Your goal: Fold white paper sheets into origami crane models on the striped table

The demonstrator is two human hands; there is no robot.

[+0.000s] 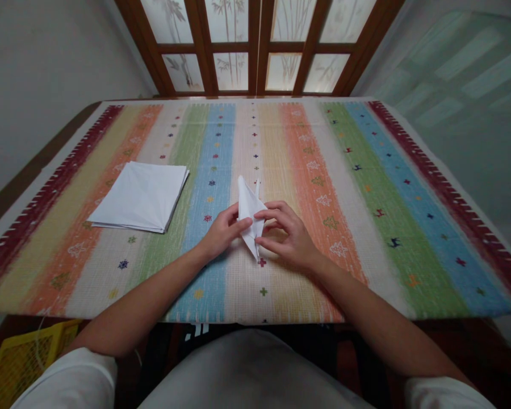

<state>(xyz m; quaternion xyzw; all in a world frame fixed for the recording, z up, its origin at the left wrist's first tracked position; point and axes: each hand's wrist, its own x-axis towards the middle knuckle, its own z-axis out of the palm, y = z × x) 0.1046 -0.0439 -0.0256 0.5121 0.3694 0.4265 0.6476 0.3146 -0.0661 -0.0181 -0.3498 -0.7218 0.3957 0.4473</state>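
A folded piece of white paper [250, 209], narrow with pointed ends, stands between my two hands over the middle of the table. My left hand [225, 230] grips its left side, the thumb lying across the lower part and the fingers behind. From the right, my right hand [290, 233] pinches the paper's right edge with thumb and index finger, the other fingers curled. Part of the paper's right side is hidden by those fingers. To the left lies a stack of square white paper sheets [142, 196], apart from both hands.
A striped, patterned cloth [349, 199] covers the table. Beyond its far edge stand wooden doors [254, 68] with frosted panes. A glass panel [464, 102] leans along the right wall. Below the table's left front corner sits a yellow plastic basket [23, 358].
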